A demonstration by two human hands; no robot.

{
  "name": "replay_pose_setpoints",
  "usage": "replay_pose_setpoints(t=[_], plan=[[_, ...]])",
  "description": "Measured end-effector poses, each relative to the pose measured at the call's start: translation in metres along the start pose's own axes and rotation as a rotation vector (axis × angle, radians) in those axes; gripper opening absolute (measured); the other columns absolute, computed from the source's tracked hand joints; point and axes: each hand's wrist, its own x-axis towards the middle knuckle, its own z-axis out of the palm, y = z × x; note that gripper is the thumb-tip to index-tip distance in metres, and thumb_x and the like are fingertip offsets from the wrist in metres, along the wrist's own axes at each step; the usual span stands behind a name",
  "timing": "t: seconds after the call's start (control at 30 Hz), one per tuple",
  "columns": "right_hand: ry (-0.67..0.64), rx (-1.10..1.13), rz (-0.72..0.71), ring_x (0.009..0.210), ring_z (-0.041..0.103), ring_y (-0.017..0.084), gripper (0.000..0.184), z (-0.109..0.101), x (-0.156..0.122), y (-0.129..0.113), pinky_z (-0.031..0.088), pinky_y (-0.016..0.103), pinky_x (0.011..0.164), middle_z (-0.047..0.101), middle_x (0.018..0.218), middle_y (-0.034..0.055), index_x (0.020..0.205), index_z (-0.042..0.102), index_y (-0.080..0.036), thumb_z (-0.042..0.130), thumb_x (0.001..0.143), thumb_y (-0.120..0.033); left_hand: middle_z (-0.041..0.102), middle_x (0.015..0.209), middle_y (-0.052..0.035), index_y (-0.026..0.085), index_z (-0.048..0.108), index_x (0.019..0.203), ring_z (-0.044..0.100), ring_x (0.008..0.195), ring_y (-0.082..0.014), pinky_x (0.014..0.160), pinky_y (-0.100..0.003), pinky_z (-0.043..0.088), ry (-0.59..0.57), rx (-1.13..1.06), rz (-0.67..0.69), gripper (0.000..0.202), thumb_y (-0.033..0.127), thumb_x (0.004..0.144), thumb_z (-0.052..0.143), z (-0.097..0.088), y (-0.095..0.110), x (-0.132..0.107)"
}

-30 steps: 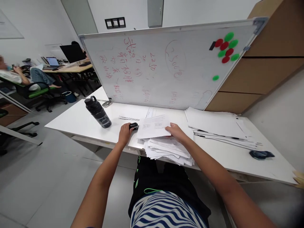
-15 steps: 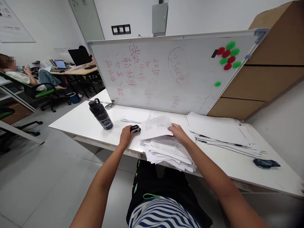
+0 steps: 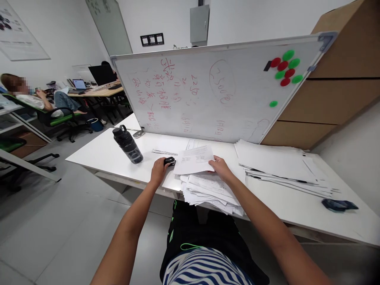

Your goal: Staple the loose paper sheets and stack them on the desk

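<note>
My left hand (image 3: 159, 171) is closed around a black stapler (image 3: 170, 160) on the white desk. Between thumb and fingers, my right hand (image 3: 220, 166) grips the right edge of printed sheets (image 3: 194, 160); how many sheets there are I cannot tell. Their left corner lies close beside the stapler's front end. Under the held paper, near the desk's front edge, is an uneven stack of papers (image 3: 212, 192). Behind the hands, some thin dark-edged strips or papers (image 3: 164, 152) lie flat.
A black water bottle (image 3: 128, 145) stands on the desk (image 3: 97, 156) at left. A whiteboard (image 3: 190, 95) with magnets leans at the back, beside cardboard boxes (image 3: 335, 99). More papers (image 3: 276, 160) and a dark crumpled item (image 3: 339, 204) lie right. A seated person (image 3: 28, 101) is far left.
The camera view has shifted slightly. The held paper's far edge looks a little lower and its left end sits nearer the stapler. Both hands keep their holds.
</note>
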Motion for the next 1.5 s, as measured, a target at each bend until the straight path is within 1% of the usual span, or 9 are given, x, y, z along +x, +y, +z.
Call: replay_pose_setpoints(t=[0.17, 0.33, 0.63, 0.93, 1.03, 1.2, 1.33, 1.43, 1.5], plan=[[-0.009, 0.006, 0.021, 0.051, 0.061, 0.016, 0.037, -0.002, -0.001, 0.002, 0.052, 0.028, 0.045, 0.074, 0.078, 0.0042, 0.103, 0.065, -0.018, 0.055, 0.068, -0.018, 0.062, 0.124, -0.0146, 0.018, 0.057, 0.126, 0.053, 0.12, -0.0294, 0.104, -0.043, 0.039, 0.005, -0.012, -0.007, 0.038, 0.037, 0.094, 0.05, 0.0, 0.001, 0.0], [-0.021, -0.019, 0.019, 0.057, 0.064, 0.018, 0.035, 0.006, -0.002, -0.002, 0.054, 0.028, 0.047, 0.075, 0.083, 0.0048, 0.103, 0.067, -0.019, 0.057, 0.07, -0.019, 0.062, 0.124, -0.0151, 0.017, 0.055, 0.126, 0.053, 0.119, -0.0295, 0.102, -0.041, 0.04, -0.002, 0.008, 0.019, 0.039, 0.039, 0.095, 0.048, 0.001, -0.001, 0.0], [-0.196, -0.058, 0.033, 0.071, 0.068, 0.018, 0.024, 0.009, 0.004, 0.007, 0.056, 0.028, 0.061, 0.074, 0.087, 0.0067, 0.101, 0.066, -0.016, 0.063, 0.078, -0.022, 0.061, 0.126, -0.0147, 0.018, 0.055, 0.129, 0.052, 0.121, -0.0299, 0.103, -0.043, 0.04, -0.013, 0.029, 0.053, 0.042, 0.041, 0.094, 0.05, 0.001, 0.003, -0.002], [-0.233, -0.087, 0.054, 0.043, 0.053, 0.012, 0.019, 0.007, 0.008, 0.013, 0.046, 0.023, 0.042, 0.063, 0.057, -0.0004, 0.104, 0.061, -0.014, 0.057, 0.088, -0.024, 0.066, 0.116, -0.0121, 0.02, 0.061, 0.118, 0.056, 0.115, -0.03, 0.096, -0.042, 0.046, -0.014, 0.09, 0.112, 0.04, 0.049, 0.091, 0.053, -0.001, 0.002, -0.002], [-0.273, -0.139, 0.046, 0.039, 0.051, 0.012, 0.02, 0.006, 0.006, 0.011, 0.041, 0.021, 0.041, 0.058, 0.048, -0.002, 0.107, 0.06, -0.012, 0.053, 0.092, -0.023, 0.066, 0.116, -0.0113, 0.021, 0.062, 0.113, 0.052, 0.125, -0.0287, 0.104, -0.044, 0.042, 0.041, 0.106, 0.113, 0.034, 0.044, 0.096, 0.042, -0.001, -0.001, -0.001], [-0.304, -0.148, 0.058, 0.04, 0.051, 0.012, 0.02, 0.005, 0.005, 0.009, 0.039, 0.019, 0.04, 0.058, 0.046, -0.002, 0.107, 0.059, -0.012, 0.054, 0.094, -0.025, 0.057, 0.136, -0.0128, 0.021, 0.059, 0.119, 0.036, 0.142, -0.0283, 0.112, -0.048, 0.03, 0.109, 0.16, 0.103, 0.035, 0.037, 0.098, 0.036, -0.002, 0.0, -0.001], [-0.325, -0.144, 0.055, 0.041, 0.052, 0.012, 0.02, 0.004, 0.007, 0.009, 0.04, 0.02, 0.041, 0.06, 0.048, -0.0012, 0.106, 0.059, -0.012, 0.055, 0.093, -0.026, 0.051, 0.142, -0.0147, 0.019, 0.058, 0.121, 0.037, 0.141, -0.0272, 0.114, -0.047, 0.026, 0.147, 0.205, 0.087, 0.041, 0.04, 0.099, 0.031, -0.009, 0.014, 0.016], [-0.325, -0.149, 0.048, 0.041, 0.052, 0.012, 0.02, 0.004, 0.009, 0.01, 0.04, 0.02, 0.041, 0.061, 0.048, -0.001, 0.107, 0.059, -0.012, 0.056, 0.094, -0.027, 0.047, 0.145, -0.0154, 0.018, 0.06, 0.12, 0.039, 0.139, -0.0264, 0.111, -0.044, 0.032, 0.178, 0.211, 0.044, 0.045, 0.043, 0.1, 0.029, -0.014, 0.03, 0.046], [-0.313, -0.154, 0.042, 0.041, 0.052, 0.012, 0.02, 0.005, 0.01, 0.012, 0.04, 0.02, 0.041, 0.06, 0.048, -0.0013, 0.107, 0.058, -0.012, 0.055, 0.094, -0.027, 0.048, 0.145, -0.0152, 0.019, 0.061, 0.118, 0.04, 0.138, -0.027, 0.109, -0.045, 0.035, 0.117, 0.217, 0.017, 0.045, 0.045, 0.099, 0.03, -0.014, 0.04, 0.068]])
